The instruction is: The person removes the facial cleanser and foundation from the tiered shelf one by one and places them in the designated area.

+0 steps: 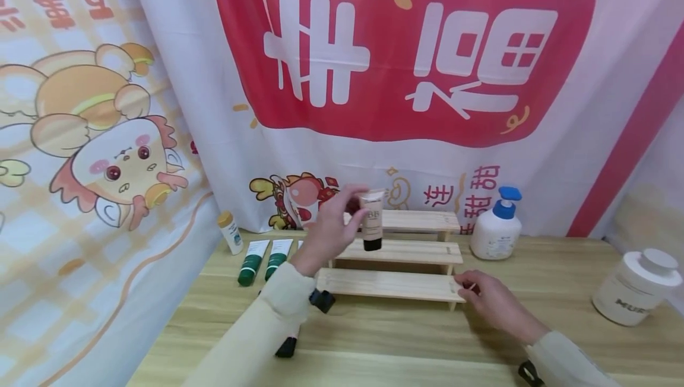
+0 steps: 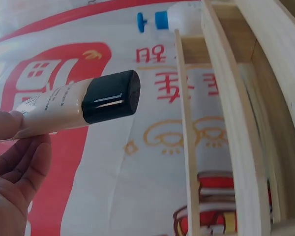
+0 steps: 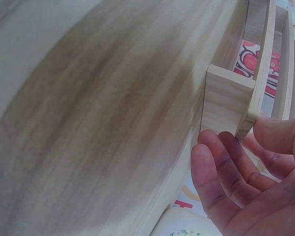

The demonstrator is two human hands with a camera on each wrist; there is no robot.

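My left hand pinches a beige BB cream tube by its upper end, black cap down, in front of the upper steps of a three-step wooden rack. In the left wrist view the tube lies sideways, with thumb and fingers on its beige end and the black cap pointing away. At the rack's right front corner, my right hand grips the end of the lowest step. Its thumb lies on the board's edge and its fingers are curled beneath, as the right wrist view shows beside the rack's leg.
Left of the rack lie green-and-white tubes and a yellow-capped bottle. A black-ended tube lies partly under the left sleeve. A blue-pump bottle and a white jar stand at right. Printed cloth hangs behind.
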